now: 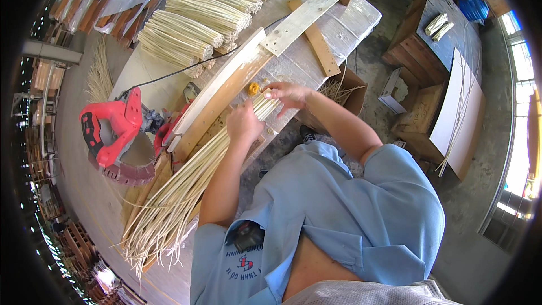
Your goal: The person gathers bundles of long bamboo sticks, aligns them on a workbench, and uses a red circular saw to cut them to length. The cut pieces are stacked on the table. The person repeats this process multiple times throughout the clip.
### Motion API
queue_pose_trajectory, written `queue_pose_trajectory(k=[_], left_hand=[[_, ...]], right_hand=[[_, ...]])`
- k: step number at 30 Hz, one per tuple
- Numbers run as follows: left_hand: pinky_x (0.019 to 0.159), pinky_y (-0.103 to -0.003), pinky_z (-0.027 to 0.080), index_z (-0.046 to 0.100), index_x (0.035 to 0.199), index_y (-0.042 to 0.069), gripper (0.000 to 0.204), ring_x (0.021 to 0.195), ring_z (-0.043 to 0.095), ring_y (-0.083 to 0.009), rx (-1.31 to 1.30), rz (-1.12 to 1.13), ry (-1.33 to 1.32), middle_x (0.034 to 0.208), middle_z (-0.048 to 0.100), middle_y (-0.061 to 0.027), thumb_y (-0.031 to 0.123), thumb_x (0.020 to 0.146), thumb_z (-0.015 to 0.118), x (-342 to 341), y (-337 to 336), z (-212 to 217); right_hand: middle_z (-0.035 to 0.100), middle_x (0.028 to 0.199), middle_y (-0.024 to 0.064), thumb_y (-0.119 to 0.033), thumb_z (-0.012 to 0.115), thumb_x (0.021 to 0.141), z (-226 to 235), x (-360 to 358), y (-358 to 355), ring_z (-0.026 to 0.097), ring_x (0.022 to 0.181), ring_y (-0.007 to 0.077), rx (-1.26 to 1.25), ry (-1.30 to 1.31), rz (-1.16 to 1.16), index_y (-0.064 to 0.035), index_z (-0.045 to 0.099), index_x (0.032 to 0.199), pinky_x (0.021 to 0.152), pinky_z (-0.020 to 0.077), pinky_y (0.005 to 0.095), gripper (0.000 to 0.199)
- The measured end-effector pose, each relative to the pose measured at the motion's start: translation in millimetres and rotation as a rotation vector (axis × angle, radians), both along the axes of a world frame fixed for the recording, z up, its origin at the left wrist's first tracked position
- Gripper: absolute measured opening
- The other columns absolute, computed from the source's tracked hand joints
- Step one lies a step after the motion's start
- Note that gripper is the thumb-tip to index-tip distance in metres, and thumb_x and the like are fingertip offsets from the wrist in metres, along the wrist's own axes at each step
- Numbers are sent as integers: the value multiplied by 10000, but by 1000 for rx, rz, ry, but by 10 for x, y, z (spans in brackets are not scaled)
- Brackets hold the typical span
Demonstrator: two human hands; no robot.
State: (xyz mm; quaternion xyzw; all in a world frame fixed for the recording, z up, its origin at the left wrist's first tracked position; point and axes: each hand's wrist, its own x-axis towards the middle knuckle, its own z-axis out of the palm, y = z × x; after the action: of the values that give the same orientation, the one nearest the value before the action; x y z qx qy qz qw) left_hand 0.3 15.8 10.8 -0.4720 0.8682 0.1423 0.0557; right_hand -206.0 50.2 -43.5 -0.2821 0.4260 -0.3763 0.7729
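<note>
A long bundle of pale, thin strips, like rattan or cane (195,178), slants across the front of the worktable, its loose ends fanning out at the lower left. My left hand (245,122) is closed around the bundle near its upper, even end. At that end is my right hand (289,97), fingers spread and touching the strip tips. Just beyond the hands lies a small yellow-orange ring-shaped item (253,88), perhaps rubber bands or tape. Wooden boards (220,93) forming a straight rail run along the far side of the bundle.
A red circular saw (116,127) with an exposed toothed blade stands at the left, its black cord crossing the table (358,20). Several tied bundles (180,31) lie at the back. A cardboard box (354,91) of offcuts sits right of the table; a wooden cabinet (418,39) stands farther right.
</note>
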Motion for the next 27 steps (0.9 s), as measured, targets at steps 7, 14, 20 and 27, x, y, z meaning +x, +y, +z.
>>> queue_pose_trajectory(k=[7, 14, 20, 27], left_hand=[[779, -457, 596, 661, 1150, 49, 523, 905, 753, -341, -49, -18, -1, 954, 763, -178, 260, 716, 862, 82, -4, -40], [833, -466, 580, 654, 1173, 51, 554, 960, 735, -343, -18, -10, 28, 1047, 747, -167, 269, 703, 851, 50, 0, -50], [848, -470, 572, 646, 1148, 54, 509, 978, 726, -357, -21, -16, 118, 1062, 741, -167, 232, 708, 831, 32, 11, -19], [840, -469, 575, 623, 1077, 56, 475, 968, 727, -356, 11, 56, 31, 1032, 742, -157, 221, 692, 847, 79, 21, -57]], right_hand=[[709, 1131, 84, -502, 856, 834, 14, 35, -702, 666, 1059, 231, 31, 382, 491, -80, 714, 1203, 725, 615, 449, 579], [778, 1024, 15, -303, 758, 977, -674, 4, -1018, 752, 888, 121, 509, -167, 531, -111, 735, 1071, 669, 613, 339, 214], [771, 1095, 99, -280, 657, 1035, -1123, 193, -848, 755, 967, 199, 551, -330, 161, -69, 737, 1102, 857, 636, 416, 235], [683, 1311, 196, -197, 467, 1100, -1001, 628, -74, 649, 1236, 360, 530, -477, -230, -14, 654, 1296, 1088, 523, 548, 327]])
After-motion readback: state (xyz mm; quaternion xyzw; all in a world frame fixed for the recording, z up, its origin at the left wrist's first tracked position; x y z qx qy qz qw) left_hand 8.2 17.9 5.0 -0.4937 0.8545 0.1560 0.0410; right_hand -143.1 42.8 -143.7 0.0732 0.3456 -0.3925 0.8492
